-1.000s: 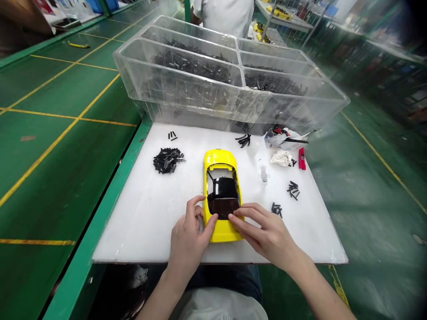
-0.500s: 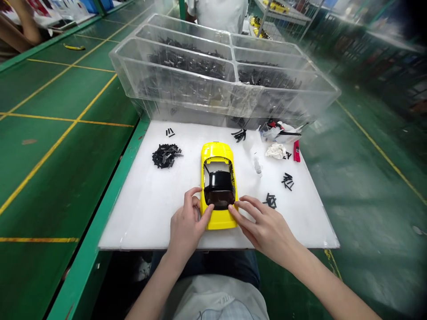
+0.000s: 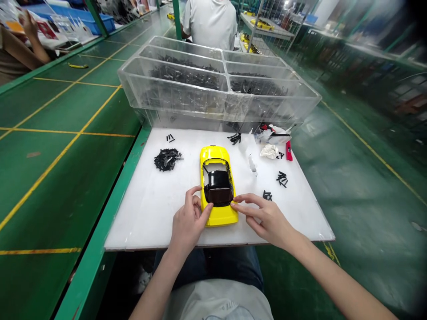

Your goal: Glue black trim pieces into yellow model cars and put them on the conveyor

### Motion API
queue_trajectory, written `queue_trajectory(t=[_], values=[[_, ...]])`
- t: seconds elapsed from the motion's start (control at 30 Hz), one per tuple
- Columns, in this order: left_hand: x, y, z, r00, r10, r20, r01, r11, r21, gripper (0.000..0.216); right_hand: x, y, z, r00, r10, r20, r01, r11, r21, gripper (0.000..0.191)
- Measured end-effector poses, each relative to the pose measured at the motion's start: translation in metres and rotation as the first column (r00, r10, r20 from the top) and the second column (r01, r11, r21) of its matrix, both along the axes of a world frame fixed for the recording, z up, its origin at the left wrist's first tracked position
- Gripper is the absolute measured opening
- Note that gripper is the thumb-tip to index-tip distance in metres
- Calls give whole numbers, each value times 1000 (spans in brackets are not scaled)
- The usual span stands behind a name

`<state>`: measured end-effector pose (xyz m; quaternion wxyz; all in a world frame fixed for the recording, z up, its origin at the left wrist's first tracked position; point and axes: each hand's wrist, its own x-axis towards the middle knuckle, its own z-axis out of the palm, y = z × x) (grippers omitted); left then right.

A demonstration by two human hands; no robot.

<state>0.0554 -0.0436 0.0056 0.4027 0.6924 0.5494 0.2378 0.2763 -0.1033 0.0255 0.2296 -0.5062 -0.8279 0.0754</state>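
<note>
A yellow model car body (image 3: 220,217) with a black roof and dark rear window lies on a white work board (image 3: 140,213), its window end toward me. My left hand (image 3: 189,218) grips its left side, thumb on top by the window's lower corner and fingers along the flank. At the opposite corner of the window, my right hand (image 3: 267,218) pinches the right edge of the body with its fingertips. Whether a small part sits between those fingertips is hidden. Beside the right hand lies a small group of black pieces (image 3: 267,195), with more black strips (image 3: 282,179) farther right.
Behind the board stands a clear divided bin (image 3: 187,95) of black parts. A black pile (image 3: 167,159) lies left. A clear small bottle (image 3: 252,164), white crumpled tissue (image 3: 269,151) and red tool (image 3: 288,151) lie right. A green conveyor (image 3: 66,173) runs alongside; a person (image 3: 210,22) sits ahead.
My right fingertips have shifted slightly outward, from on top of the window's corner to the body's right edge. The left hand keeps its hold. The camera view has tilted up a little.
</note>
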Motion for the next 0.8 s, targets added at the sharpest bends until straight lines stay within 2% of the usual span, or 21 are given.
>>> queue_trajectory(t=[0.2,0.37,0.5,0.63,0.73,0.8], values=[[-1,1,-4,1000,6,14,-7,1000,12,41,1,3,1,1000,-1,-7,1,1000,-17,41],[-3,0,-8,1000,-12,1,12,999,41,38,-6,12,17,967,74,244,-91,994,60,37],[-2,1,-9,1000,-17,-15,18,999,37,36,-11,27,31,930,153,333,-152,988,-32,34],[-2,3,-8,999,-19,-35,19,1000,-9,38,-12,35,37,905,199,377,-167,979,-116,30],[-3,6,-4,999,-22,-34,19,997,-74,41,-6,28,35,927,163,337,-121,982,-142,36],[-3,7,0,999,-24,-26,21,993,-117,41,-1,21,30,984,28,178,0,988,-153,39]])
